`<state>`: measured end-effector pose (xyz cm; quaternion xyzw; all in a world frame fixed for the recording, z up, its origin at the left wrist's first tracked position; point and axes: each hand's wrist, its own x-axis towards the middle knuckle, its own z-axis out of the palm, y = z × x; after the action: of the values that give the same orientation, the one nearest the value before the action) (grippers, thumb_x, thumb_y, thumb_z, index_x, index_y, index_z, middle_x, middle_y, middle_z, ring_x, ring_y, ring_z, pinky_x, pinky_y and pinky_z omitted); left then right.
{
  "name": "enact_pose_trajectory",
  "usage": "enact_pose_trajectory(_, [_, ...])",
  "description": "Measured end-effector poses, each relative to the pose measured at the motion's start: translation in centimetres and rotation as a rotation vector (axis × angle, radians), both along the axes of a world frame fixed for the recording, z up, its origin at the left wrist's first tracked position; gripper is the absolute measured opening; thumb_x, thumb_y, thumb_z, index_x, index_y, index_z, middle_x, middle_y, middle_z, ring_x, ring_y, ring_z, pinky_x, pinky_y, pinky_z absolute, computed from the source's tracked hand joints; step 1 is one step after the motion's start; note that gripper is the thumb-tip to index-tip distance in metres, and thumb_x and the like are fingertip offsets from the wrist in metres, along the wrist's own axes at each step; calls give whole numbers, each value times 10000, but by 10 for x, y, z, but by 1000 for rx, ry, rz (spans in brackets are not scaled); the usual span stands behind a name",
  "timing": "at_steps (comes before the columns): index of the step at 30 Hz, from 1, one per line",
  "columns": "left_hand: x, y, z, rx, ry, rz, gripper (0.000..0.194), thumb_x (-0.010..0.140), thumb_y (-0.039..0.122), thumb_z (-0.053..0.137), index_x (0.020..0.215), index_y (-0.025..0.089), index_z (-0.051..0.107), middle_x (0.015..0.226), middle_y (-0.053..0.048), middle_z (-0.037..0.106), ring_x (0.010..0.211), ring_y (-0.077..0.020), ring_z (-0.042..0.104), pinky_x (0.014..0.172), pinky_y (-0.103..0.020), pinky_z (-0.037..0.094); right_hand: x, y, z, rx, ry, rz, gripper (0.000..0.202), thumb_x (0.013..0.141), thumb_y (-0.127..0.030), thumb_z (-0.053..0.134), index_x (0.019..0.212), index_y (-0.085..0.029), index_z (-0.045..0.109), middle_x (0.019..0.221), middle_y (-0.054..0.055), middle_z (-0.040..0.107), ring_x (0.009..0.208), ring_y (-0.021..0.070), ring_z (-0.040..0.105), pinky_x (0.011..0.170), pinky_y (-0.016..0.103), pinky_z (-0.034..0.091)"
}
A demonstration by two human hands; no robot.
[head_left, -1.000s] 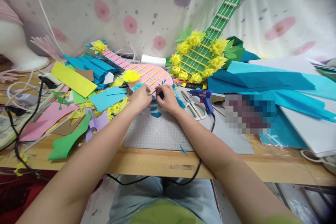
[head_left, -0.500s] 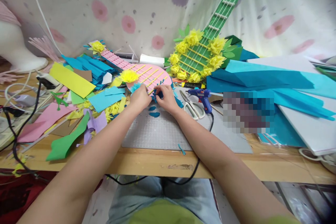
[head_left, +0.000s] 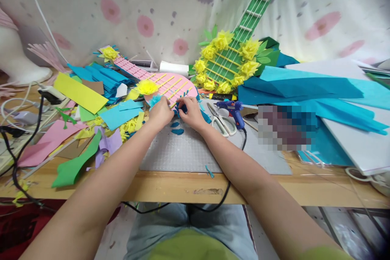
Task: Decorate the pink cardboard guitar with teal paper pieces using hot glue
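At the near end of a pink paper guitar (head_left: 186, 83) both my hands work close together. My left hand (head_left: 161, 113) is closed, its fingers curled at the guitar's lower edge beside a light blue frilly paper flower (head_left: 154, 100). What its fingertips hold is hidden. Just to its right, my right hand (head_left: 191, 113) is bent in a pinch over dark blue paper at the guitar's edge. Loose dark blue paper petals (head_left: 177, 131) lie on the grey cutting mat (head_left: 179, 154) below the hands. A yellow paper flower (head_left: 146, 87) sits on the guitar's body.
Scissors (head_left: 224, 122) and a blue glue gun (head_left: 233, 111) lie right of my right hand, the gun's black cord (head_left: 244, 140) crossing the mat. A green paper guitar (head_left: 227, 63) leans behind. Paper scraps, including a green sheet (head_left: 77, 164), cover the left; blue sheets (head_left: 301, 89) lie right.
The view has shifted slightly, moving the whole scene a little to the left. Both hands stay at the guitar's edge, with only slight finger movement.
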<state>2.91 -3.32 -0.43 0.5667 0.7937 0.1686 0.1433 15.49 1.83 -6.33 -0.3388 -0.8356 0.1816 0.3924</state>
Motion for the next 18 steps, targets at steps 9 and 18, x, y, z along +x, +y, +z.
enact_pose_trajectory(9, [3,3,-2,-27,26,-2,335,771,181,542,1099,189,474,1033,-89,672,958,-222,625,745,-310,443,0,0,0,0,45,16,364,687,-86,473,1023,-187,570,858,59,630,965,249,458,911,409,400])
enact_pose_trajectory(18, [5,2,0,-20,26,-12,340,775,209,551,1107,202,476,1054,-74,666,961,-220,625,750,-307,438,1,0,-1,5,51,11,354,699,-86,471,1025,-185,566,846,52,644,947,245,462,898,406,396])
